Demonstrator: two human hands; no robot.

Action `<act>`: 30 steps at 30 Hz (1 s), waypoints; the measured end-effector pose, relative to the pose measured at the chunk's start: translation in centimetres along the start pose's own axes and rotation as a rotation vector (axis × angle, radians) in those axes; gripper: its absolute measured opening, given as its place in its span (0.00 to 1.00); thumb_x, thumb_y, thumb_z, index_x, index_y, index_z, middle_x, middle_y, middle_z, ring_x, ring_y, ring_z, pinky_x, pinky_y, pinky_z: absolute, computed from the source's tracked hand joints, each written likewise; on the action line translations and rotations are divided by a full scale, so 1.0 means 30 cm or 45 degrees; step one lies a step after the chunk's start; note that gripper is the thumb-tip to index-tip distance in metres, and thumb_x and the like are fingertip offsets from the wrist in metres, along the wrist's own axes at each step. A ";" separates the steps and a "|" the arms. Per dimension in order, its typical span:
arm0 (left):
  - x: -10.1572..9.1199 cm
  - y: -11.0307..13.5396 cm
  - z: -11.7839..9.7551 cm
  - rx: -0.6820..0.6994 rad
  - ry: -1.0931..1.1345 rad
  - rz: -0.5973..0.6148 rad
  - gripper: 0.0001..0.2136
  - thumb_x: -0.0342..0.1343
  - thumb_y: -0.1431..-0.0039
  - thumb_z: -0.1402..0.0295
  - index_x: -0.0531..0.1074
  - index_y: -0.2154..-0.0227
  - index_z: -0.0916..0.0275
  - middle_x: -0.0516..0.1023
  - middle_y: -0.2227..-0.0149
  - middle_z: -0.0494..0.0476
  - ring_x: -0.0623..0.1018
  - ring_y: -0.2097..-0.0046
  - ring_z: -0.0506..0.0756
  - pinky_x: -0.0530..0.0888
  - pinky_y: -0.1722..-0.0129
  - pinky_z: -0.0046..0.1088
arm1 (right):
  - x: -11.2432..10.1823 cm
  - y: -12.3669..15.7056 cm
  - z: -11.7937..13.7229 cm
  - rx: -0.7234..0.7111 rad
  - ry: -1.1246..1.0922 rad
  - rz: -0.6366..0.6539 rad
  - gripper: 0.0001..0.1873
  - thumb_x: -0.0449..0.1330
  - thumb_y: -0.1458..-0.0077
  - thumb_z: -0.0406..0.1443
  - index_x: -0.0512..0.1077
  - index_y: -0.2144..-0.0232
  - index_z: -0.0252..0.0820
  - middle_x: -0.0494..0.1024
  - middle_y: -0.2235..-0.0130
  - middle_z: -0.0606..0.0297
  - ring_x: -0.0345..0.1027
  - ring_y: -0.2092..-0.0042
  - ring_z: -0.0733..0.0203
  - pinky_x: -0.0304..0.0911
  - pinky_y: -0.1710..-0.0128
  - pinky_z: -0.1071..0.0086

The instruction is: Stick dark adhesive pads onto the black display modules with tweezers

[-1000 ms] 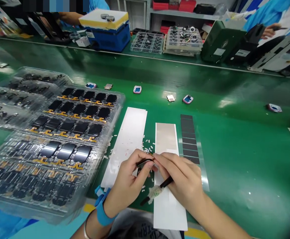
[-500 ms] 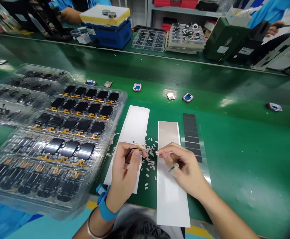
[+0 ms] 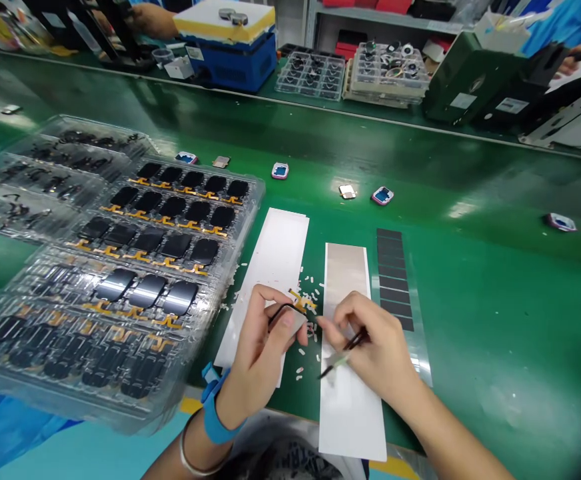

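My left hand (image 3: 265, 350) is closed around a small display screen (image 3: 294, 323), its pale back turned up and a dark rim showing. An orange flex cable (image 3: 302, 301) sticks out from the screen's far edge. Just right of it, my right hand (image 3: 373, 347) has its fingers curled around dark tweezers (image 3: 338, 364) pointing down and to the left over a white strip (image 3: 353, 413). Thumb and forefinger of that hand come close to the screen; whether they pinch anything is too small to tell. Tiny white pieces (image 3: 299, 370) lie scattered beneath the hands.
A clear tray (image 3: 248, 220) of screens with orange cables stands at left. Another white strip (image 3: 275, 247) lies under my left hand, and a sheet of black rectangles (image 3: 394, 273) at right. Watch-like cases (image 3: 383, 195) sit farther back. Across the bench are a blue box (image 3: 235, 63) and a co-worker's hand (image 3: 155, 21).
The screen in my left hand has tilted, showing more of its pale back. The tweezers in my right hand have swung and show more length. The whole view has shifted slightly.
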State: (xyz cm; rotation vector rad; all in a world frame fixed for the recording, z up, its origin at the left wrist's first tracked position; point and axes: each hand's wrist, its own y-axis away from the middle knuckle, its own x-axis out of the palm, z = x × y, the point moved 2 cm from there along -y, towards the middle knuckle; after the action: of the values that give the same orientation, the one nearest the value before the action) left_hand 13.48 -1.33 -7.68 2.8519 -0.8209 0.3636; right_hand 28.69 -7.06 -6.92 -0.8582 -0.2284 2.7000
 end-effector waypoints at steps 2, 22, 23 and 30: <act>0.012 0.016 -0.003 -0.111 0.018 0.198 0.07 0.47 0.30 0.62 0.59 0.62 0.58 0.72 0.74 0.48 0.66 0.74 0.45 0.60 0.76 0.19 | -0.013 -0.010 -0.010 0.251 -0.308 0.065 0.05 0.59 0.41 0.37 0.68 0.68 0.42 0.66 0.75 0.72 0.51 0.81 0.74 0.46 0.82 0.75; 0.041 0.015 0.039 -0.043 -0.119 0.374 0.03 0.48 0.30 0.66 0.60 0.57 0.57 0.63 0.74 0.45 0.65 0.74 0.45 0.62 0.74 0.21 | -0.041 0.004 -0.021 0.480 -0.879 0.306 0.10 0.64 0.46 0.38 0.74 0.76 0.39 0.75 0.75 0.68 0.61 0.75 0.71 0.54 0.76 0.76; 0.041 0.014 0.040 -0.053 -0.133 0.376 0.04 0.47 0.30 0.65 0.59 0.57 0.57 0.62 0.74 0.45 0.65 0.74 0.45 0.62 0.74 0.21 | -0.039 0.004 -0.022 0.487 -0.868 0.303 0.10 0.64 0.46 0.38 0.75 0.76 0.39 0.75 0.75 0.67 0.61 0.75 0.71 0.53 0.77 0.75; 0.051 0.011 0.022 -0.158 -0.184 0.404 0.07 0.42 0.29 0.60 0.57 0.57 0.57 0.57 0.75 0.44 0.60 0.72 0.48 0.60 0.71 0.26 | -0.024 0.002 -0.016 0.532 -0.769 0.236 0.10 0.65 0.48 0.40 0.74 0.75 0.39 0.73 0.79 0.69 0.58 0.79 0.71 0.50 0.80 0.74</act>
State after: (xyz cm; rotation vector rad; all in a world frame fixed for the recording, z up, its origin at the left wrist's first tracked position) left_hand 14.68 -2.51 -7.88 2.6563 -1.2811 0.1363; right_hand 29.53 -7.33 -6.95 0.0681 0.2992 2.9433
